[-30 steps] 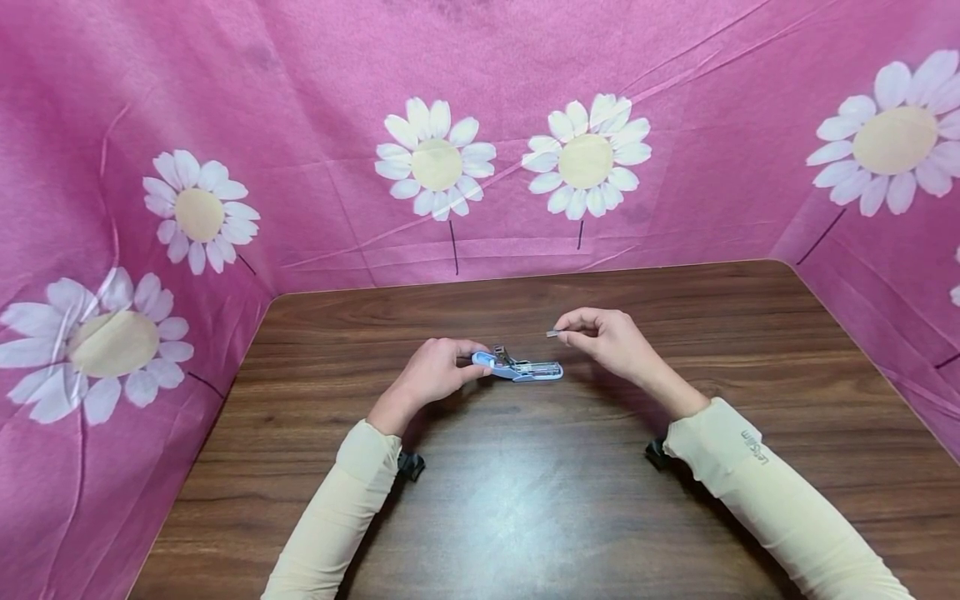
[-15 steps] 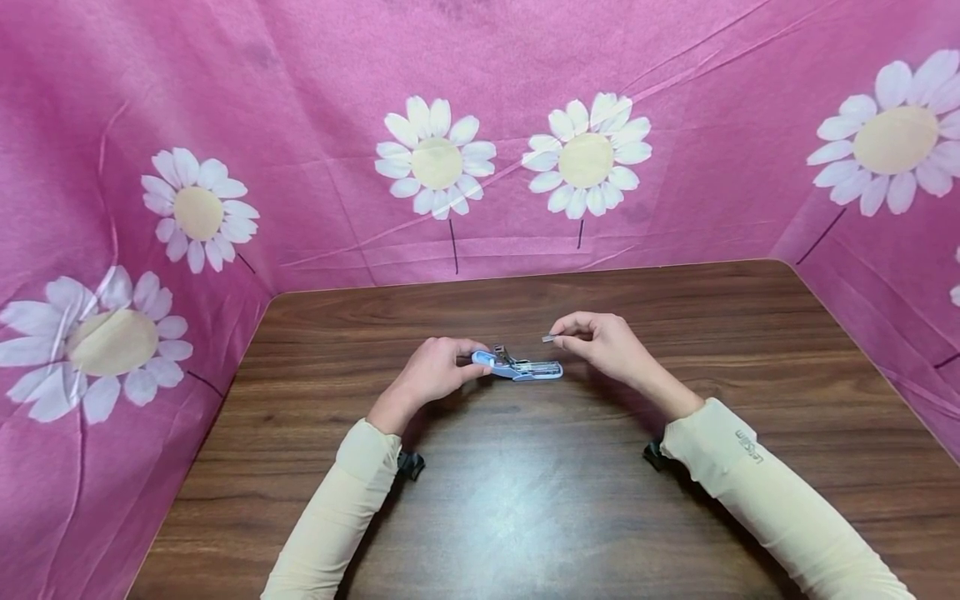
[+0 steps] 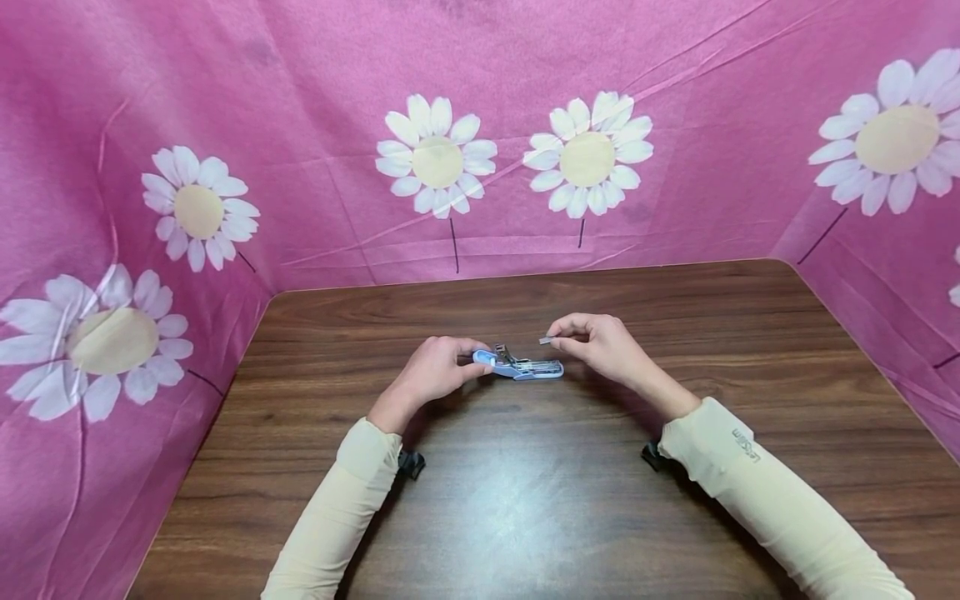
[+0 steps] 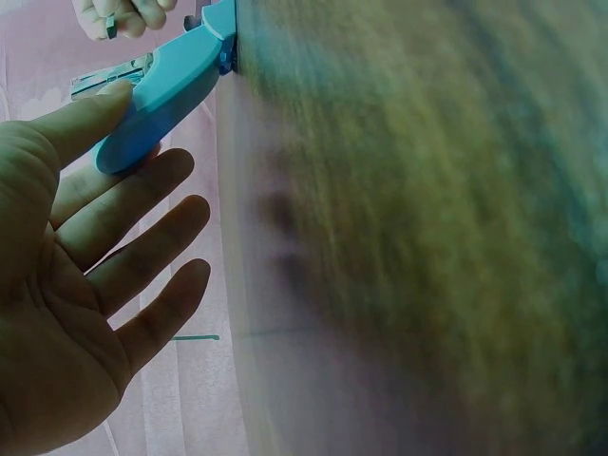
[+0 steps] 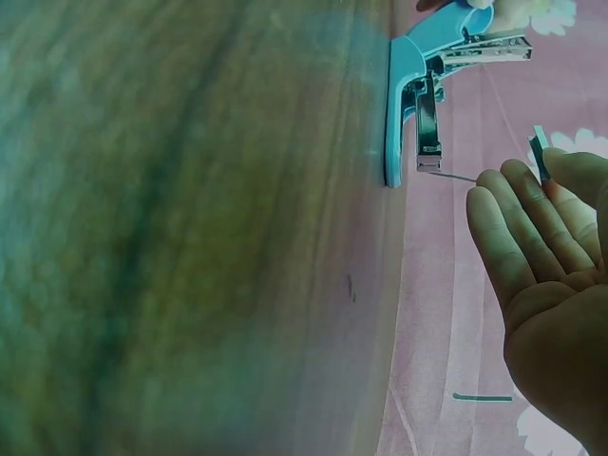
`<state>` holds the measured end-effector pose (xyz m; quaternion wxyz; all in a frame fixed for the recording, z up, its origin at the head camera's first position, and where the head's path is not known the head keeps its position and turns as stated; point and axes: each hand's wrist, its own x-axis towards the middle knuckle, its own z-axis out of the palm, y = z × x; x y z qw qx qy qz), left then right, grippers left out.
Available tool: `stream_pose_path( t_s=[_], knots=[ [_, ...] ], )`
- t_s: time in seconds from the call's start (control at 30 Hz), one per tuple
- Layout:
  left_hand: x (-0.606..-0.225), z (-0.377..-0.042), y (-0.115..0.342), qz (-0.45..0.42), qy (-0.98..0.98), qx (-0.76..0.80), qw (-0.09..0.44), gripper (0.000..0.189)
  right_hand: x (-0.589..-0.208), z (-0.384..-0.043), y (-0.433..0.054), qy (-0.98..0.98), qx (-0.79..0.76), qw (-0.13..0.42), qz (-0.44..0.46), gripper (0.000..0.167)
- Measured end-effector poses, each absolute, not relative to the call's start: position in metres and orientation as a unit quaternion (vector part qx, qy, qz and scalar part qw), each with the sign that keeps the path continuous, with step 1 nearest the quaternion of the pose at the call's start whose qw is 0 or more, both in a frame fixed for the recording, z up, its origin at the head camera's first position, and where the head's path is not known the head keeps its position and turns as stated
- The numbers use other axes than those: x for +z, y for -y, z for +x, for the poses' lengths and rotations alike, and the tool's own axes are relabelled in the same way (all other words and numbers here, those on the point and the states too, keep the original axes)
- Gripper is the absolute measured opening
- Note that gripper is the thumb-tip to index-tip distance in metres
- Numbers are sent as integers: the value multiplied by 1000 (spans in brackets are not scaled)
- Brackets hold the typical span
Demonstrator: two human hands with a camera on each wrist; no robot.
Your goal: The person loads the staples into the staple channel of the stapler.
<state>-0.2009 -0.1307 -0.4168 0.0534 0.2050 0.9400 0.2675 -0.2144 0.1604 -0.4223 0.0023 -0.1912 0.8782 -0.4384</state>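
Note:
A light blue stapler lies opened out on the table, its metal staple channel exposed and a metal part sticking up near the hinge. With thumb and index finger my left hand pinches the stapler's raised top cover; the other fingers are spread loosely in the left wrist view. Just above and right of the stapler, my right hand pinches a short strip of staples between thumb and index finger. In the right wrist view the strip stands apart from the channel.
The brown wood-grain table reaches back to a pink cloth with printed white flowers, which also hangs at both sides. Black wrist cameras are on both wrists.
My right hand has moved slightly left and down with the strip of staples, closer to the stapler. My left hand and the stapler have stayed in place.

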Motion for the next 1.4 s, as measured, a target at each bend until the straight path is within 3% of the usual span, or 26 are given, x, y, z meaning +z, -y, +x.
stream_pose_path(
  t_s=[1.4],
  knots=[
    [-418,-201,130,206,-940,268,50,27,-427,-214,-158,-892,-406,18,-195,6]
  ],
)
